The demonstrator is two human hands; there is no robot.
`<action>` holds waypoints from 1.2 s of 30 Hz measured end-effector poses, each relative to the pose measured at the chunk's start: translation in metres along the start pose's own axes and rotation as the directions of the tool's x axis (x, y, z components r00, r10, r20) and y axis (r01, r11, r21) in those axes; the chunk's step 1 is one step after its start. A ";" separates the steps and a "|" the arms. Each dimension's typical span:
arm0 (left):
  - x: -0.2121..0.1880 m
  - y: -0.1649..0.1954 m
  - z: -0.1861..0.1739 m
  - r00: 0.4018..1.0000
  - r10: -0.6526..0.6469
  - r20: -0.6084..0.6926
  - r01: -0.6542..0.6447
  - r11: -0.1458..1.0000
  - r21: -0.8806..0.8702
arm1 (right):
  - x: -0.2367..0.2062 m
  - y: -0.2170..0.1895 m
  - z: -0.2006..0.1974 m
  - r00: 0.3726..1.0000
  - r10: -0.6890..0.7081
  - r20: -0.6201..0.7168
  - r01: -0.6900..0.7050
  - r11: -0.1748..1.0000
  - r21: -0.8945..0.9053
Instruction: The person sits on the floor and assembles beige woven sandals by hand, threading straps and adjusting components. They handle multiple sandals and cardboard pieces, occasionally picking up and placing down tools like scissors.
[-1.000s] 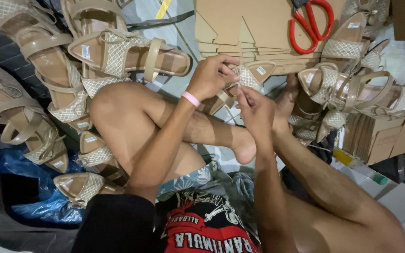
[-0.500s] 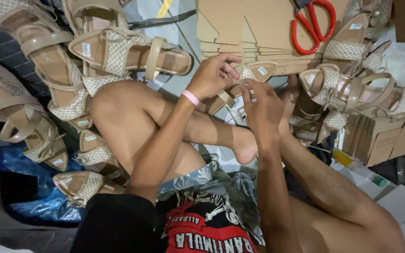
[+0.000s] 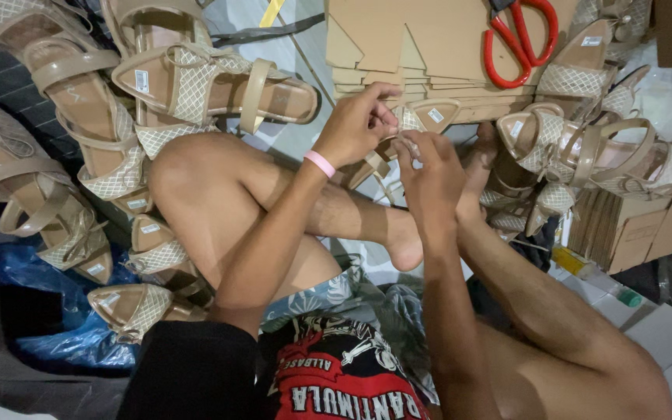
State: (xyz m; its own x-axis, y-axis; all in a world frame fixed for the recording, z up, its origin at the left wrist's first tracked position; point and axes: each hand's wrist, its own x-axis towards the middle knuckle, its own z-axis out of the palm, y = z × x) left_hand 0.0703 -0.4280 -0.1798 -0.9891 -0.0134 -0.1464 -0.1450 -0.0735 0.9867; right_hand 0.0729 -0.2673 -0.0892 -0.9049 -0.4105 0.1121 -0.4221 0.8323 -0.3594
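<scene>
The person sits cross-legged on the floor, and both hands meet over a beige sandal (image 3: 421, 117) that rests just above the crossed legs, its pointed toe aimed up at the stack of cardboard cut-outs (image 3: 421, 39). The left hand (image 3: 358, 124), with a pink wristband (image 3: 320, 163) on the wrist, is curled nearly closed, its fingertips pinched on the sandal's strap area beside the woven mesh band. The right hand (image 3: 433, 175) comes in from below with its fingers bent and gathered at the same spot, touching the left hand's fingertips; what exactly it grips is hidden behind the fingers, though it seems to pinch a thin strap of the sandal.

Red-handled scissors (image 3: 521, 35) lie on the cardboard stack, well apart from the hands. To the left a heap of matching beige sandals (image 3: 196, 85) with mesh bands is piled against the bent knee, some lying over blue plastic sheeting (image 3: 48, 342). To the right a second pile of sandals (image 3: 585, 152) rests on and beside cardboard boxes (image 3: 624, 225), near the person's right foot.
</scene>
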 end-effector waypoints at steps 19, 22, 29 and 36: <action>-0.002 0.005 -0.003 0.999 0.030 -0.014 -0.030 1.000 -0.009 | 0.004 0.009 -0.002 0.986 -0.053 0.158 0.078 0.984 -0.159; -0.007 0.006 -0.002 0.998 -0.009 -0.060 0.015 0.995 0.097 | -0.003 0.026 0.014 0.964 0.193 0.183 -0.220 0.966 0.139; -0.012 0.016 -0.003 0.987 -0.139 -0.077 0.142 0.989 0.042 | -0.015 0.054 0.047 0.393 0.358 0.847 -0.745 -0.416 0.521; -0.006 0.008 0.004 0.988 -0.053 -0.142 0.072 0.988 0.134 | -0.009 0.015 0.015 0.858 0.372 0.355 -0.493 0.789 0.366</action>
State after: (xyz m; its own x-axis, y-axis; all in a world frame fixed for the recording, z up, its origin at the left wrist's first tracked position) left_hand 0.0750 -0.4242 -0.1708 -0.9667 -0.1506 -0.2069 -0.2178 0.0599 0.9741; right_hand 0.0753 -0.2564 -0.1097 -0.9139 -0.1750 -0.3663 0.1334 0.7227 -0.6781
